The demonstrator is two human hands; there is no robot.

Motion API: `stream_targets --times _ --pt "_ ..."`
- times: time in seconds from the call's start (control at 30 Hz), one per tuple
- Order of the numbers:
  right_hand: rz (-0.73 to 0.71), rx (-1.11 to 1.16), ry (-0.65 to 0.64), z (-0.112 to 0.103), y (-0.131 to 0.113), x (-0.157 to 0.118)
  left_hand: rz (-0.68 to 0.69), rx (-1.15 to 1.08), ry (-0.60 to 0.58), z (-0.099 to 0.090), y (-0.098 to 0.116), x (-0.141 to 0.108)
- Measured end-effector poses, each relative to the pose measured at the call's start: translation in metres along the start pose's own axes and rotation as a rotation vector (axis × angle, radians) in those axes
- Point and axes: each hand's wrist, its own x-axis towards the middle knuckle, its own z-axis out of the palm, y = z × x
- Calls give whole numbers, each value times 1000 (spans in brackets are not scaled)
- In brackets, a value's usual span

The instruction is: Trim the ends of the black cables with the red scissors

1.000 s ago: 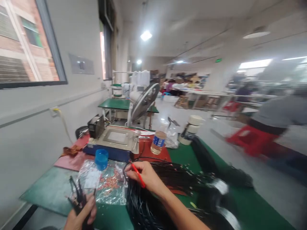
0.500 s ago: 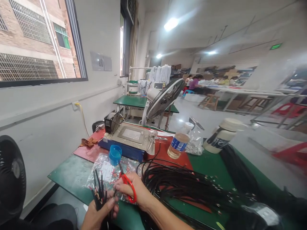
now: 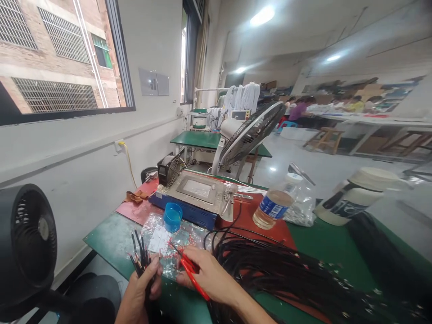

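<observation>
My left hand [image 3: 140, 288] is closed around a bunch of black cables [image 3: 139, 252], whose stripped ends with thin coloured wires point upward. To its right, my right hand [image 3: 212, 274] grips a pair of red-handled scissors [image 3: 193, 275]. Their dark blades point up and left, apart from the cables. Beneath the blades lies a clear plastic bag [image 3: 153, 223] scattered with small red and white scraps. A blue cup [image 3: 173, 218] stands at the far side of the bag. Beside my right forearm spreads a large heap of black cables [image 3: 263, 263].
Behind the cup sits a blue machine with a metal top [image 3: 182, 209]. A labelled bottle of pale liquid [image 3: 272, 209] and a large white jar [image 3: 354, 195] stand at the right. A black fan [image 3: 29, 247] is at the left; a tilted fan [image 3: 249, 132] stands beyond the table.
My right hand with the scissors has moved right, away from the cables in my left hand, and the scissors have turned. The view has swung left, so the scene sits further right.
</observation>
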Motion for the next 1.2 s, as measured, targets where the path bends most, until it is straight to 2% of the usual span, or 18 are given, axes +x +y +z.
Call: stream_targets --times 0.1,0.2,0.4,0.5,0.7,0.83,1.03,1.2 --pt "30 -130 -50 4 -3 -3 13 26 23 1 1 -2" --pt "28 -169 -86 9 -3 -3 10 67 10 0 -4 1" --pt "29 -163 -90 8 0 -4 60 163 124 -2 -14 12" --pt "46 -157 -87 8 1 -3 91 192 170 1 -11 10" --pt "134 -83 -77 11 6 -1 107 230 191 9 -5 9" --pt "158 92 -55 12 13 3 89 183 112 5 -7 10" --pt "282 629 -1 13 13 5 33 119 -6 1 -10 5" --pt "312 789 -8 20 10 4 13 151 -13 6 -13 0"
